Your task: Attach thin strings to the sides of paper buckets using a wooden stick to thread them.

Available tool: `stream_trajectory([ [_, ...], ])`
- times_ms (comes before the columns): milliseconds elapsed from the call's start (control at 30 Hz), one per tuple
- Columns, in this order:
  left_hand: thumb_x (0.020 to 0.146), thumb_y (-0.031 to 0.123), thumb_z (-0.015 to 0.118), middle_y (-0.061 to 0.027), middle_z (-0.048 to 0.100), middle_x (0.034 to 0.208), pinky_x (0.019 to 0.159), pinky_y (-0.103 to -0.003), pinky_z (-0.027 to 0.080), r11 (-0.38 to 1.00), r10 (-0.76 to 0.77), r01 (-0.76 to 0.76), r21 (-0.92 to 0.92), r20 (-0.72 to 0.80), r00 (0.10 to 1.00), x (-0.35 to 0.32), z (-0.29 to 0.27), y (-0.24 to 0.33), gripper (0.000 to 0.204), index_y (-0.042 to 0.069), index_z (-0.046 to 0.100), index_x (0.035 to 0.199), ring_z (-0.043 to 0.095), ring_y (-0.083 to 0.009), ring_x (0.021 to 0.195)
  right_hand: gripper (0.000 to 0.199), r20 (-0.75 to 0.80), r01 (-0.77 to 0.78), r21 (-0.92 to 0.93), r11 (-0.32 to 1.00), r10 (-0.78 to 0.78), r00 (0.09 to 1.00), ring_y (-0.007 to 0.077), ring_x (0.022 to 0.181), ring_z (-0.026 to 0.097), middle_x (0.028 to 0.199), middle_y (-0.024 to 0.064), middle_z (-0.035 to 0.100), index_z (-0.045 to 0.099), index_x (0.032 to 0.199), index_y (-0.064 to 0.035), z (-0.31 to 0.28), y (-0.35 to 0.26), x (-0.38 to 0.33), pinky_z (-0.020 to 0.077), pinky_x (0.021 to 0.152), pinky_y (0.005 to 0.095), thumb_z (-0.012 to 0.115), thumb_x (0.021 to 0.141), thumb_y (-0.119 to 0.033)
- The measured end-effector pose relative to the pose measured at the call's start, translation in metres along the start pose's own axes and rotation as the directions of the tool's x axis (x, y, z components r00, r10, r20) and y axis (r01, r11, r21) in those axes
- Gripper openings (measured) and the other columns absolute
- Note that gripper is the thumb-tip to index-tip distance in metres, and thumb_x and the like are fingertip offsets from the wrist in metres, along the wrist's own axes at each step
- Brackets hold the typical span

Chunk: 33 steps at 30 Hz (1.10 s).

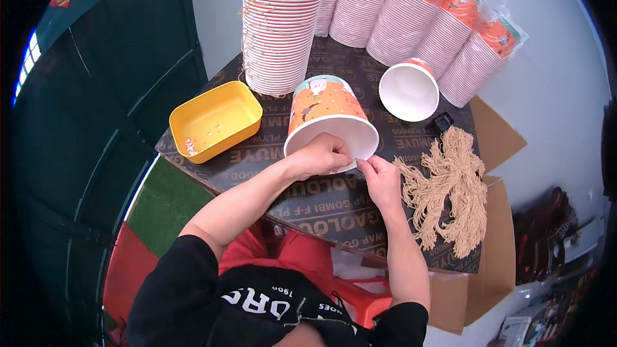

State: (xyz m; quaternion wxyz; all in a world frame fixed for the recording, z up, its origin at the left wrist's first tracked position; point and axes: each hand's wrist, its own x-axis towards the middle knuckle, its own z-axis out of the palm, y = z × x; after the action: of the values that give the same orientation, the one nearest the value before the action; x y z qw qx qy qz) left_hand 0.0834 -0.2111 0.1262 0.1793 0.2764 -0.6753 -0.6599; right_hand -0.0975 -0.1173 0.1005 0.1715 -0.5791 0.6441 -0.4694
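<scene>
An orange paper bucket (331, 106) lies on its side at the middle of the dark table (321, 202), its white mouth turned to the person at six o'clock. The left hand (319, 155) crosses the mouth, fingers curled nearly closed, and has hold of the lower rim. The right hand (381, 178) pinches the same rim with thumb and forefinger, just beside the left fingertips; whether a bit of string sits between them is hard to tell.

Taking the bucket as the centre of the dial, a yellow tub (228, 141) with small pale bits inside stands at nine o'clock. At eleven rises a tall stack of buckets (276, 45), strings hanging along its side. Plastic-wrapped stacks (408, 26) line one o'clock. Another bucket (409, 93) lies at two, mouth showing, a small black object (442, 122) at three, and a heap of tan strings (461, 186) at four.
</scene>
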Motion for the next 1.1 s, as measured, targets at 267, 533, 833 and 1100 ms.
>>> stream_trajectory([
  [267, 0.089, 0.011, 0.067, 0.0004, 0.059, 0.073, 0.048, -0.02, 0.035, 0.948, 0.288, -0.301, -0.106, -0.119, 0.95, -0.001, 0.01, 0.001, 0.011, 0.0, 0.067, 0.089, 0.048, -0.0038, 0.056, 0.027, 0.171, -0.19, 0.315, 0.93, 0.141, 0.975, 0.0041, 0.058, 0.042, 0.058, -0.0038, 0.053, 0.065, 0.075, 0.0036, -0.008, -0.014, -0.004, 0.0343, 0.05, 0.0267, 0.069, 0.092, -0.017],
  [533, 0.088, 0.009, 0.068, -0.0022, 0.059, 0.062, 0.045, -0.02, 0.036, 0.991, 0.107, -0.103, -0.087, 0.034, 0.994, -0.035, 0.004, 0.073, 0.013, -0.003, 0.068, 0.086, 0.05, -0.0058, 0.05, 0.03, 0.308, -0.319, 0.58, 0.75, 0.16, 0.938, 0.0051, 0.04, 0.032, 0.051, -0.0054, 0.042, 0.064, 0.074, 0.0018, -0.027, -0.07, -0.011, 0.0282, 0.043, 0.0248, 0.063, 0.096, -0.018],
  [833, 0.085, 0.007, 0.069, -0.0049, 0.06, 0.061, 0.043, -0.022, 0.036, 0.997, 0.042, -0.039, -0.06, 0.05, 0.998, -0.036, 0.003, 0.116, 0.014, -0.003, 0.067, 0.076, 0.05, -0.0079, 0.046, 0.032, 0.485, -0.482, 0.526, 0.701, 0.218, 0.847, 0.0055, 0.039, 0.033, 0.048, -0.0031, 0.043, 0.067, 0.078, 0.0031, -0.05, -0.11, 0.001, 0.0321, 0.043, 0.0251, 0.059, 0.096, -0.022],
  [1100, 0.085, 0.009, 0.071, -0.0077, 0.063, 0.063, 0.039, -0.023, 0.038, 0.979, -0.026, 0.03, -0.201, 0.02, 0.999, -0.027, 0.002, 0.104, 0.018, -0.005, 0.067, 0.075, 0.054, -0.0099, 0.046, 0.011, 0.239, -0.018, 0.127, 0.992, -0.013, 0.971, 0.0114, 0.056, 0.052, 0.067, 0.003, 0.056, 0.068, 0.092, 0.0022, -0.061, -0.113, -0.009, 0.0426, 0.053, 0.0281, 0.062, 0.091, -0.007],
])
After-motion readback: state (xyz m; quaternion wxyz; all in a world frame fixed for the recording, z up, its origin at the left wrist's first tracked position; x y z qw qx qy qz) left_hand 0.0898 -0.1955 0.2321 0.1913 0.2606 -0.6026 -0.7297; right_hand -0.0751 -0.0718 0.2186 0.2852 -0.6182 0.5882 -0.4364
